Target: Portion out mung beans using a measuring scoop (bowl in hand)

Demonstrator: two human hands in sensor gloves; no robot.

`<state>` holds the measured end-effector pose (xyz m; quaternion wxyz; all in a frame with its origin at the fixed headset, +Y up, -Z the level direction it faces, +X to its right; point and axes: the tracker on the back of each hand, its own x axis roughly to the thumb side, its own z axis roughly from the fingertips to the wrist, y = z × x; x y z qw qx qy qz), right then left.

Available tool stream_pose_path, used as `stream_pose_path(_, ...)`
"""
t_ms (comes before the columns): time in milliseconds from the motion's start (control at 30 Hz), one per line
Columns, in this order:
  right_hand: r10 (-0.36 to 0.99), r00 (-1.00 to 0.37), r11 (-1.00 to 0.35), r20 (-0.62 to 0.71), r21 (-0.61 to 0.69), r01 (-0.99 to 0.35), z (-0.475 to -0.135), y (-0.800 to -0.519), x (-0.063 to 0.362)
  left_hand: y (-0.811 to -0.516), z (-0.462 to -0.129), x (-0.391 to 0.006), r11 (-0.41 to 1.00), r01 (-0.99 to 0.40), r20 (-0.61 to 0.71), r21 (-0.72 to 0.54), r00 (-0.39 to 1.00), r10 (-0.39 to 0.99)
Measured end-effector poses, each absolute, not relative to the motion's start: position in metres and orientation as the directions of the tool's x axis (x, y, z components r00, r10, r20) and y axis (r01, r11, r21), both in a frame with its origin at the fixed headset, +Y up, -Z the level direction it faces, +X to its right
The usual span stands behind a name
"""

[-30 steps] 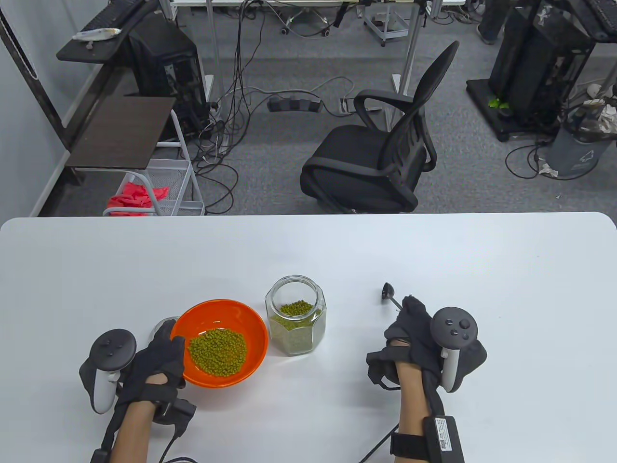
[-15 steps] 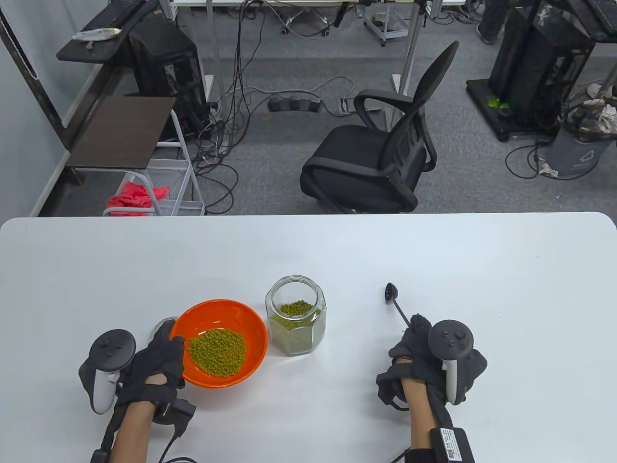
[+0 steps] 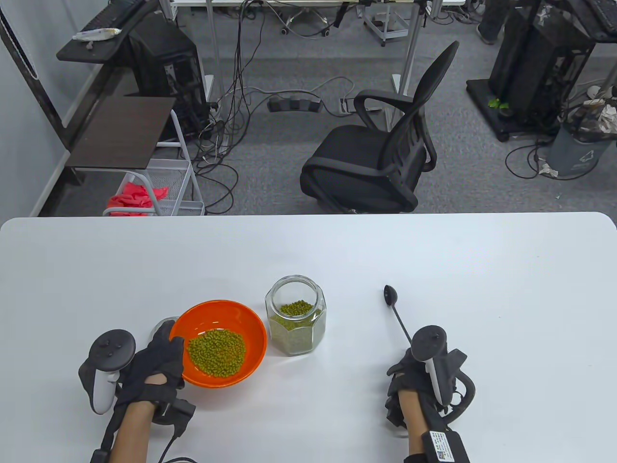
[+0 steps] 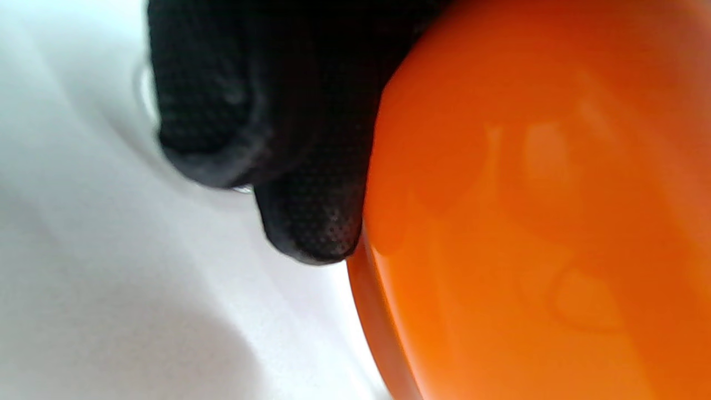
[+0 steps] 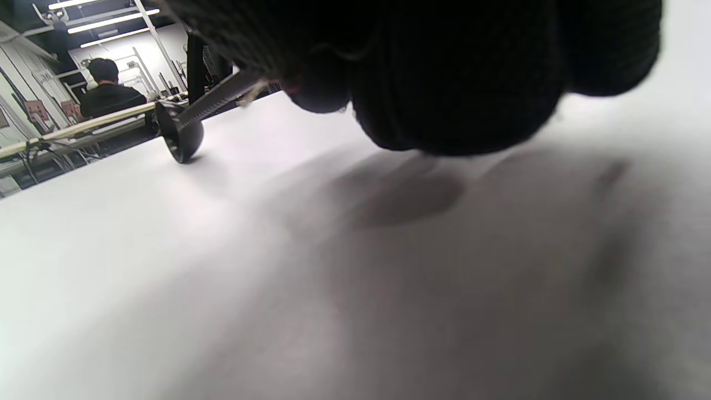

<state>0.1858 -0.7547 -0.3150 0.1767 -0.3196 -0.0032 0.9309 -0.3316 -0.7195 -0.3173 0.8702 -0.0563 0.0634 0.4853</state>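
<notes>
1. Orange bowl [image 3: 241, 320] sitting near the front edge of the white worktop [image 3: 482, 270], cupped on its left side by the left hand [image 3: 154, 366] — gloved fingers [image 4: 311, 222] curled against the outer wall, thumb over the rim.
2. Heaped with green mung beans [image 3: 217, 352] in the bottom; glossy orange plastic, tipped slightly toward the hand.
3. Just right of the bowl, an open faceted glass jar [image 3: 295, 316], upright, partly filled with mung beans.
4. Measuring scoop [image 3: 396, 308] well right of the jar — small black round cup resting on the worktop, thin handle running back and slanting up into the right hand [image 3: 414, 381].
5. Right fingers [image 5: 461, 83] bunched and curled just above the worktop, handle end disappearing among them; looks like a pinch on the handle, though the exact contact is hidden by the glove.
6. Behind the left hand, a pale round object [image 3: 161, 325], mostly hidden — cannot tell what.
</notes>
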Motion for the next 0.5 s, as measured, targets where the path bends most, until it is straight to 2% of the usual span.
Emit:
stream_pose_path(200, 0.203, -0.767, -0.968, -0.609, -0.008, -0.249, -0.318, -0.7595, 0.1823, -0.7194, -0.3172, -0.3318, 0.523, -0.851, -0.169, -0.036, 0.521, 0.836)
stream_pose_path(500, 0.131, -0.791, -0.977, -0.597, 0.056, -0.204, -0.3201, -0.7597, 0.1803, -0.7197, -0.3173, -0.3321, 0.529, -0.847, -0.171, -0.04, 0.528, 0.832)
